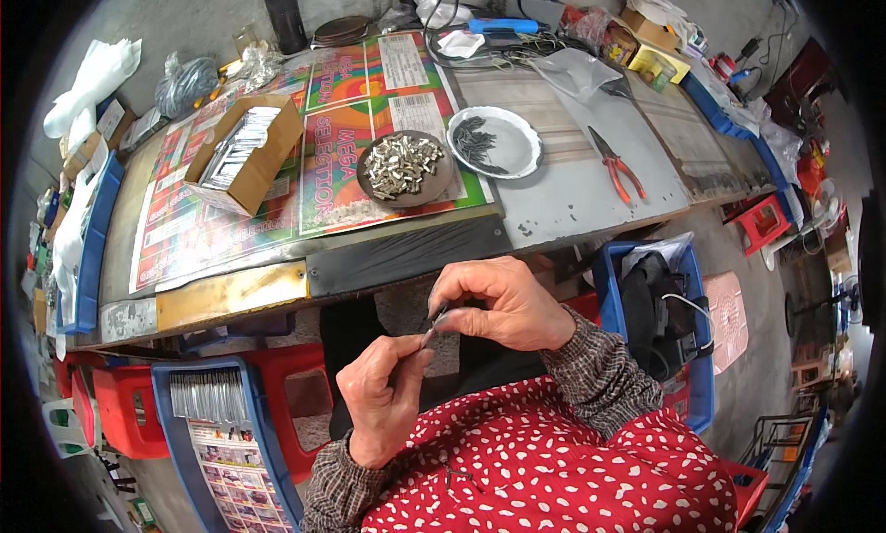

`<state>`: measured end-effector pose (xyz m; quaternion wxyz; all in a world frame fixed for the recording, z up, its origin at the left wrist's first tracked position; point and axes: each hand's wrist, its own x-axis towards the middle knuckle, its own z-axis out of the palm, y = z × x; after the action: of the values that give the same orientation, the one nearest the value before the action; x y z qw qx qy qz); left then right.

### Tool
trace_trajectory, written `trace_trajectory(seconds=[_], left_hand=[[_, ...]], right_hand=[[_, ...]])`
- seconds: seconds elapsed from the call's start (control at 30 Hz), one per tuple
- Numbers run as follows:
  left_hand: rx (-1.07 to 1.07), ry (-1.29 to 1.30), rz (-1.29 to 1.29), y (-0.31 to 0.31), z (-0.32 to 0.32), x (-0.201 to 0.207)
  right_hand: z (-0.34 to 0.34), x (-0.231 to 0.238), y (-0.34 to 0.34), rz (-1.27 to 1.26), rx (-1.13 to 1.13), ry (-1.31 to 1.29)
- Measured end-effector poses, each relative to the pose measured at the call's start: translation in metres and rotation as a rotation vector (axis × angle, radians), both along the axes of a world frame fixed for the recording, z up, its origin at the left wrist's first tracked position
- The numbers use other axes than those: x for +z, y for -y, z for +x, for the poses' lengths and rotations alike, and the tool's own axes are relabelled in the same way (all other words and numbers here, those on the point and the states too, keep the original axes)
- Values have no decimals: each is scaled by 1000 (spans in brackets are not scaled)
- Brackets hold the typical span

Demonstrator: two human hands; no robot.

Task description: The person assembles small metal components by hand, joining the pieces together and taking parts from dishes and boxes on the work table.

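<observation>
My left hand (380,399) is closed in a pinch, below the table's front edge. It grips a small slender grey piece (428,337) between thumb and forefinger. Just above and to the right, my right hand (503,302) pinches the upper end, where something dark and thin shows; fingers hide most of it. On the table beyond stands a dark round dish (447,188) heaped with small metal cylinders (401,164). Beside it, a white bowl (519,147) contains thin dark pieces (474,143). Red-handled pliers (616,167) lie farther right.
An open cardboard box (269,175) with thin silvery strips (242,145) sits on the table's left. At lower left, a blue crate (177,441) contains slim metal rods (210,396). Another blue crate (703,390) with a black bag (648,302) stands right. Cables clutter the table's back.
</observation>
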<state>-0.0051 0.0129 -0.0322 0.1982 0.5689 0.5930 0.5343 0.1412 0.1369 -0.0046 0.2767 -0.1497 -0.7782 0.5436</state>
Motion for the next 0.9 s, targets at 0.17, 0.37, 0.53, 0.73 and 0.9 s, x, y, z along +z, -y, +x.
trace_trajectory(seconds=[0.17, 0.37, 0.53, 0.73, 0.9], left_hand=[[-23, 19, -26, 0, 1, 1], [-105, 175, -120, 1, -1, 3], [-141, 314, -187, 2, 0, 4], [26, -57, 42, -2, 6, -4], [40, 26, -6, -1, 4, -11]], right_hand=[[3, -4, -1, -79, 15, -20], [0, -8, 5, -266, 53, -79], [1, -16, 0, -186, 140, -99], [-8, -30, 16, -377, -9, -181], [-13, -20, 22, -438, -114, -159]])
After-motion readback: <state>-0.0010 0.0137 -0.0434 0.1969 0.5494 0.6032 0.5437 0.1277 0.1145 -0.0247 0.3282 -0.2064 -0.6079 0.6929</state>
